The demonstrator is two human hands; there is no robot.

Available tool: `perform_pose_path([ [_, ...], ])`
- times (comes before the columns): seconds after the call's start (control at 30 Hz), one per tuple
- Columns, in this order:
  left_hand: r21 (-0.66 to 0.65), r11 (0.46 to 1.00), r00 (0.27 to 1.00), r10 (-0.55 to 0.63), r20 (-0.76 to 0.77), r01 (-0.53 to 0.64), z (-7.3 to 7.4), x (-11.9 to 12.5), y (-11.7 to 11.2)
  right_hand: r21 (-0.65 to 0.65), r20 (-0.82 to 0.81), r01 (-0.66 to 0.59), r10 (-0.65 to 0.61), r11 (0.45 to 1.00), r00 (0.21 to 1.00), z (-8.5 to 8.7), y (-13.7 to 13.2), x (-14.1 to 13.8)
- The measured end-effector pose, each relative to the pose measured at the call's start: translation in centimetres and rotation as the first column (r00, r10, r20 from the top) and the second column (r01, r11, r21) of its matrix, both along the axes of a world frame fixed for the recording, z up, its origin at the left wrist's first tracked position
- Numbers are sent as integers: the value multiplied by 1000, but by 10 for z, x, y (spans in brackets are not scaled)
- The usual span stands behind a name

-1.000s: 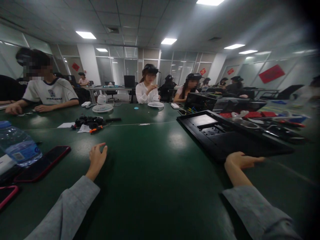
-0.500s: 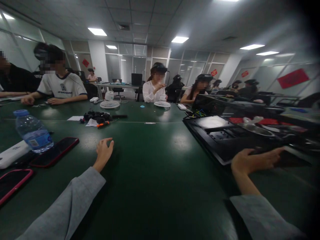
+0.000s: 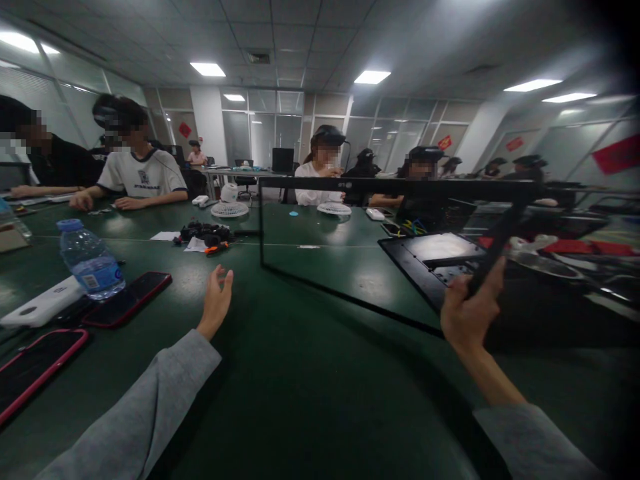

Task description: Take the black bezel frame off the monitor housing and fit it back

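My right hand is closed around the right side of a thin black monitor bezel, an empty rectangular frame through which the table and people show. The bezel is tilted above the table, its long upper bar reaching left and its lower left corner low over the green surface. My left hand is over the table left of the bezel, holding nothing, fingers bent a little and apart. Behind my right hand lies a black panel with a white area and a metal part on it.
A water bottle, two phones and a white power bank lie on the green table at left. Farther back are a black cluster with an orange part and two white fans. People sit across the table.
My right hand has raised the bezel from the right and swung it up over the table. My left hand stays over the table with its fingers apart. The view has turned slightly left.
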State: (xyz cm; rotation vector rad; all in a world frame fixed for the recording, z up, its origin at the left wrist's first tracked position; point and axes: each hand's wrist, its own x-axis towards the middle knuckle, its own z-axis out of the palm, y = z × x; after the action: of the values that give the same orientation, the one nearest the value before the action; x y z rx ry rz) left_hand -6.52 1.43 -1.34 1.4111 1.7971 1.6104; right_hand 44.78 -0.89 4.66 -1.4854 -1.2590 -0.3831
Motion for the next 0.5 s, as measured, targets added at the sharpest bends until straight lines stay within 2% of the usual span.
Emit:
perform_pose_path([
  [0.17, 99, 992, 994, -83, 76, 76, 13, 11, -10, -69, -116, -118, 110, 991, 987, -8, 6, -13],
  [0.23, 106, 986, 982, -141, 123, 129, 16, 16, -13, -89, -131, -117, 105, 989, 986, -16, 14, -10],
  [0.3, 82, 985, 972, -163, 166, 151, 17, 18, -14, -166, -99, -118, 103, 979, 990, -29, 23, -3],
  [0.4, 25, 993, 978, -121, 169, 118, 14, 14, -12, -376, -76, -171, 154, 911, 985, -54, 36, 12],
  [0.5, -69, 994, 990, -74, 120, 83, 9, 6, -7, -463, -81, -228, 215, 857, 973, -75, 47, 26],
])
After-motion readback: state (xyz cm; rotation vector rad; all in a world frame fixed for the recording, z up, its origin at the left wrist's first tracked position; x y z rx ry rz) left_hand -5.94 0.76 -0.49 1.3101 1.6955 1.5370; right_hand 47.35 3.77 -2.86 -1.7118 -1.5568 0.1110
